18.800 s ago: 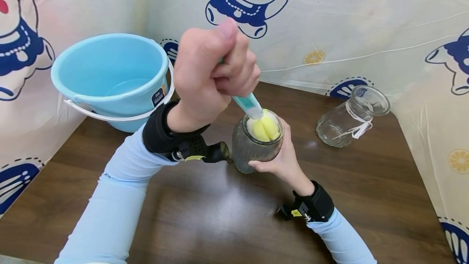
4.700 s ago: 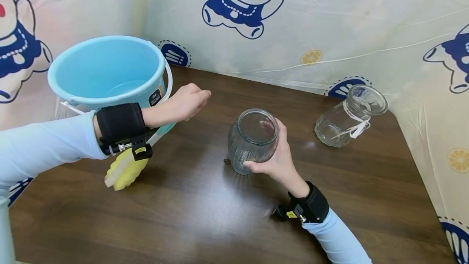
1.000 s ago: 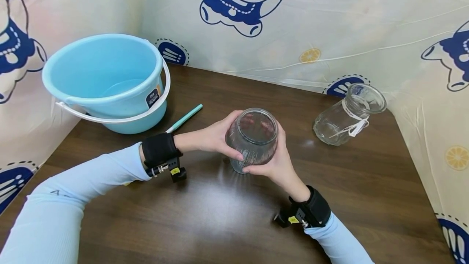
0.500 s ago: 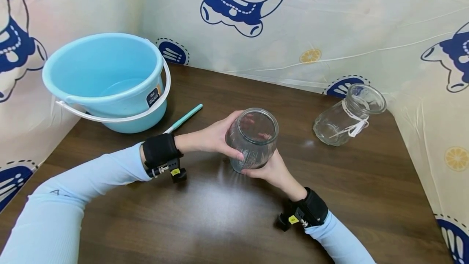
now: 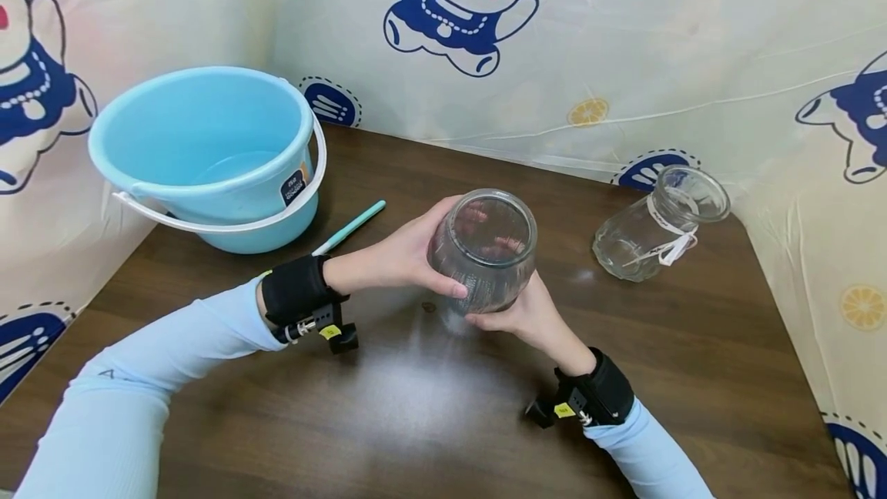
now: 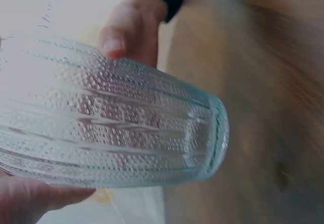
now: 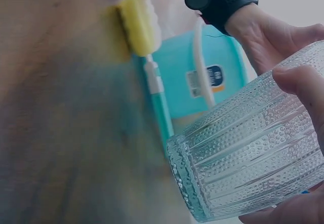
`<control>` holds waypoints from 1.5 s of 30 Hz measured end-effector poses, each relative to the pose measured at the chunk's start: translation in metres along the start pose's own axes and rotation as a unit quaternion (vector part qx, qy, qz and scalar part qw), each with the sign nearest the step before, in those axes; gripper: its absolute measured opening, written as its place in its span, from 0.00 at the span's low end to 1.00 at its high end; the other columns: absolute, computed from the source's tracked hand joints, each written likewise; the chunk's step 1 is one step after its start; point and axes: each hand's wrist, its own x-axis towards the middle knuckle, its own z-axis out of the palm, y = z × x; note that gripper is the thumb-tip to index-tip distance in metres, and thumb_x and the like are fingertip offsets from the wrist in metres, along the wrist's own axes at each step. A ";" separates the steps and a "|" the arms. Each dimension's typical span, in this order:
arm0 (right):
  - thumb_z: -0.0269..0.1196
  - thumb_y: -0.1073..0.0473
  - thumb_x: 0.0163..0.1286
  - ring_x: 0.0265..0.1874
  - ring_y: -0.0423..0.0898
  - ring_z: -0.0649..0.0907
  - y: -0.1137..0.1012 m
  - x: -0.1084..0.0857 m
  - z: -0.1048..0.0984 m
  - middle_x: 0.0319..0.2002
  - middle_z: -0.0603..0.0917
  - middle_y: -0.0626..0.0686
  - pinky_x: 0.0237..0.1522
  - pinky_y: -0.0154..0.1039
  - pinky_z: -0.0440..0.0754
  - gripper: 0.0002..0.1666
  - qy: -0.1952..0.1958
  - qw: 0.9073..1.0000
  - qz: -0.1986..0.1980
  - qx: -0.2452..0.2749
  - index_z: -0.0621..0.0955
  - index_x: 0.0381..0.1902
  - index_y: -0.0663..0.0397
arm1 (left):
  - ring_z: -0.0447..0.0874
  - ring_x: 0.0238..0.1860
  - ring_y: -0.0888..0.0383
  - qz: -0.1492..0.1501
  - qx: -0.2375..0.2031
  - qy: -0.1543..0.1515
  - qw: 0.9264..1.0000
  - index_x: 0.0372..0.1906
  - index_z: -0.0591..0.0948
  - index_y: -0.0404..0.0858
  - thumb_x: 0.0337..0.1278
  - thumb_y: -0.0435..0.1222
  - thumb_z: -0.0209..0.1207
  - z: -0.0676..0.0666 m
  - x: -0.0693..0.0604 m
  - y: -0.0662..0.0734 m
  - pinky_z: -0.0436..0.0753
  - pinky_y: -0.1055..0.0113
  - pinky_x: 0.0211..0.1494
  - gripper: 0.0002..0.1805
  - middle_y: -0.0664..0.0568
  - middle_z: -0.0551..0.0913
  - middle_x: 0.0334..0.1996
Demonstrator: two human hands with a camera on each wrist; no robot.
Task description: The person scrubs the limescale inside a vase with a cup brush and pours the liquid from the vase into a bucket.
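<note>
A ribbed, dimpled clear glass jar is held a little above the table, its mouth up and tilted. My left hand grips its left side, with the thumb across the front. Lower on the right side, my right hand holds the jar too, and its other fingers are behind the glass. The jar's base hangs free in the left wrist view. Beside my left wrist lies a sponge bottle brush. Its yellow sponge head shows in the right wrist view but is mostly behind my arm in the head view.
A light blue bucket with a white handle stands at the back left. At the back right is another clear glass jar with a white ribbon bow. A patterned curtain surrounds the brown table.
Earlier my left hand worked the brush inside the jar, then laid it by the bucket and took the jar's left side. Within the last half second the jar has risen off the table.
</note>
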 end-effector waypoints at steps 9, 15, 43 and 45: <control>0.71 0.79 0.34 0.56 0.51 0.70 -0.018 0.008 -0.011 0.58 0.66 0.66 0.58 0.38 0.66 0.58 0.000 0.999 -0.039 0.030 0.54 0.63 0.69 | 0.65 0.60 0.50 0.019 -0.029 0.039 0.999 0.67 0.52 0.34 0.33 0.53 0.71 -0.006 0.002 0.025 0.67 0.55 0.60 0.57 0.41 0.64 0.60; 0.72 0.77 0.34 0.55 0.47 0.70 -0.015 0.016 -0.020 0.61 0.66 0.55 0.56 0.38 0.68 0.62 0.017 0.999 -0.043 0.027 0.55 0.67 0.57 | 0.65 0.60 0.49 0.030 -0.060 0.071 0.995 0.67 0.51 0.34 0.34 0.54 0.70 -0.012 0.006 0.043 0.68 0.56 0.60 0.57 0.41 0.64 0.61; 0.61 0.30 0.49 0.59 0.45 0.66 -0.087 0.109 -0.060 0.65 0.63 0.55 0.60 0.46 0.63 0.59 -0.022 0.981 -0.175 -0.085 0.57 0.67 0.62 | 0.69 0.49 0.51 0.153 -0.347 0.278 0.883 0.54 0.66 0.40 0.24 0.50 0.75 -0.038 0.012 0.087 0.70 0.58 0.54 0.45 0.47 0.72 0.47; 0.60 0.28 0.49 0.60 0.45 0.66 -0.091 0.115 -0.061 0.66 0.63 0.56 0.60 0.44 0.63 0.60 -0.029 0.978 -0.181 -0.099 0.57 0.67 0.62 | 0.69 0.49 0.51 0.162 -0.354 0.292 0.874 0.52 0.68 0.40 0.23 0.50 0.75 -0.039 0.012 0.088 0.69 0.56 0.54 0.44 0.47 0.73 0.47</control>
